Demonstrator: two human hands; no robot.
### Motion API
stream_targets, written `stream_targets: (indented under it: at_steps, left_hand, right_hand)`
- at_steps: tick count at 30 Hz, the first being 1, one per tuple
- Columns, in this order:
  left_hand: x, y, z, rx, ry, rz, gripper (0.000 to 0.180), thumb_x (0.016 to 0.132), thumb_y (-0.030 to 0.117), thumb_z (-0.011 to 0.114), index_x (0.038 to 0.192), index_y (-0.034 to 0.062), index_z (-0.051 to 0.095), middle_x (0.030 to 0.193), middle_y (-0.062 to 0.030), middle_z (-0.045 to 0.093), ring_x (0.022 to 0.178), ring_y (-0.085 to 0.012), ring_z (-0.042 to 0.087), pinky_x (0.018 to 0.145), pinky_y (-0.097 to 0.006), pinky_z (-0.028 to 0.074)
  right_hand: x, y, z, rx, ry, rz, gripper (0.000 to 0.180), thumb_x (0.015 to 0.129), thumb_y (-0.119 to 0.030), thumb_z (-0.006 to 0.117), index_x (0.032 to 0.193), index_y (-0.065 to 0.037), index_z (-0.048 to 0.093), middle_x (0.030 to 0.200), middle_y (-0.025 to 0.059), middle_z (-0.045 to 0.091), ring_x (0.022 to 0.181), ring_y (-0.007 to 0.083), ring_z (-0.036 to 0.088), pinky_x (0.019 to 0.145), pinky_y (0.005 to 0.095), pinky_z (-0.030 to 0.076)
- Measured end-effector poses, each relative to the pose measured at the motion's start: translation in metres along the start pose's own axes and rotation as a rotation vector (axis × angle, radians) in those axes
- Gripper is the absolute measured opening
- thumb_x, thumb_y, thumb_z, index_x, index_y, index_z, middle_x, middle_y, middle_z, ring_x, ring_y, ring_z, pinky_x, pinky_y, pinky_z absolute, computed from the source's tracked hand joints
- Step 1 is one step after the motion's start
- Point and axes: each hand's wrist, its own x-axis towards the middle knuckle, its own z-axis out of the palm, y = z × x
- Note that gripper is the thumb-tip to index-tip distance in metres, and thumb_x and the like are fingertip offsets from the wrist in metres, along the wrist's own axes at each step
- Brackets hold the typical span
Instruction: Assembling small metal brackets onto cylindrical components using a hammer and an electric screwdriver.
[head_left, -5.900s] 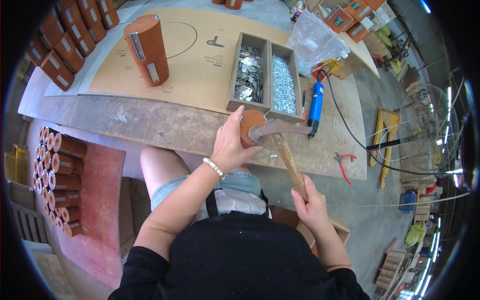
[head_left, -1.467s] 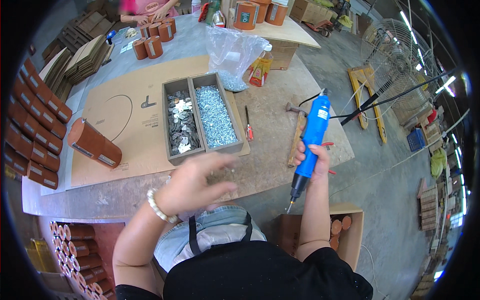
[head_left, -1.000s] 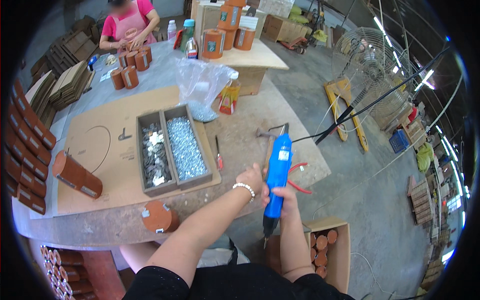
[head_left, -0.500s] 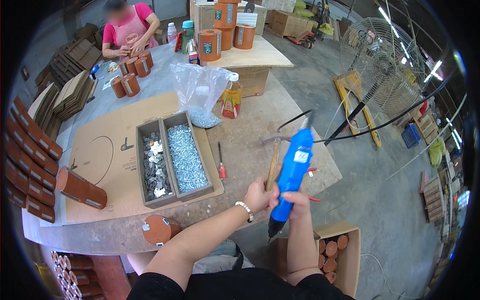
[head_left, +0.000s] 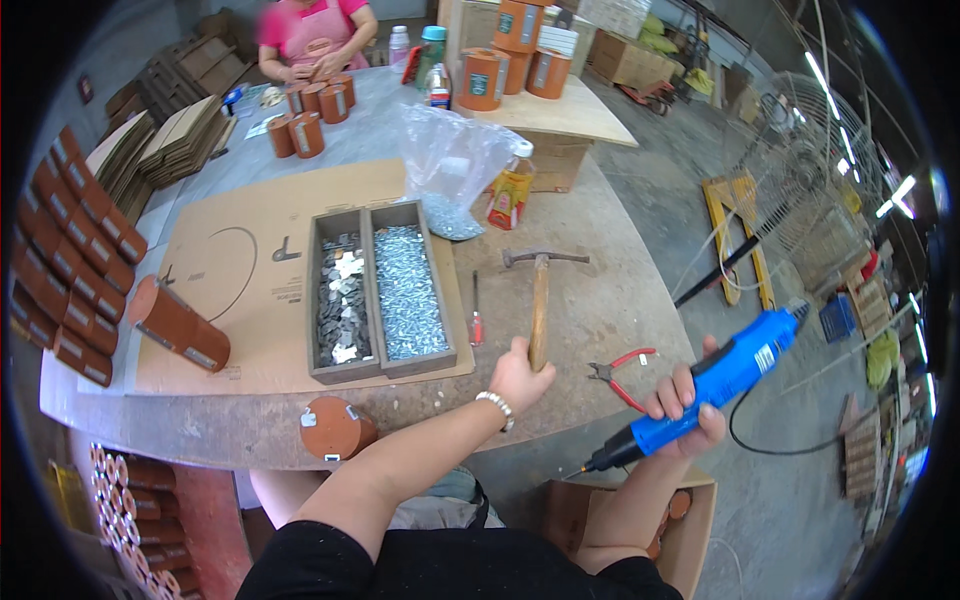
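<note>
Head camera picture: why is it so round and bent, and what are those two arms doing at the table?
A person wears a wide fisheye camera on the head, looking down, so straight edges curve. The arms from below are their own. The left hand grips the handle end of a hammer lying on the table. The right hand holds a blue power tool off the table's edge. Nearby lie red pliers, a divided tray of small metal parts and a brown cylinder. Another person works at the far end.

The grey workbench [head_left: 610, 300] carries a hammer [head_left: 540, 300] at the left fingertips [head_left: 520, 352], red pliers [head_left: 622, 372] just beyond, possibly a screwdriver [head_left: 476, 315].
</note>
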Motion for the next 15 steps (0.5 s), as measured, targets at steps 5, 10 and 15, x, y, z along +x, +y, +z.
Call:
stream_targets:
  at_steps: [5, 10, 15]
  left_hand:
    - [0.024, -0.008, -0.008, 0.287, -0.043, -0.131, 0.04, 0.075, 0.028, 0.058, 0.094, -0.0042, 0.046, 0.084, -0.0257, 0.06, 0.081, -0.0389, 0.06, 0.073, -0.043, 0.048]
    - [0.001, 0.019, -0.042, 0.45, -0.222, -0.034, 0.045, 0.081, 0.034, 0.055, 0.098, -0.006, 0.048, 0.086, -0.0264, 0.06, 0.082, -0.0372, 0.061, 0.073, -0.044, 0.048]
    - [-0.017, 0.063, -0.114, 0.382, -0.181, 0.2, 0.031, 0.08, 0.031, 0.056, 0.093, 0.0022, 0.059, 0.083, -0.019, 0.063, 0.078, -0.0338, 0.061, 0.071, -0.04, 0.049]
  right_hand:
    - [-0.014, -0.002, 0.034, -0.229, -0.024, 0.04, 0.082, 0.067, -0.008, 0.059, 0.138, -0.003, 0.018, 0.081, 0.0081, 0.046, 0.066, 0.0195, 0.051, 0.068, 0.0363, 0.049]
    - [-0.026, -0.014, 0.043, -0.165, -0.138, -0.001, 0.072, 0.07, -0.007, 0.059, 0.134, -0.005, 0.025, 0.081, 0.006, 0.046, 0.074, 0.0178, 0.051, 0.073, 0.0362, 0.049]
    - [-0.023, 0.0, 0.054, -0.194, -0.096, -0.125, 0.068, 0.073, -0.01, 0.06, 0.131, -0.006, 0.026, 0.077, 0.005, 0.048, 0.072, 0.0174, 0.052, 0.074, 0.0369, 0.049]
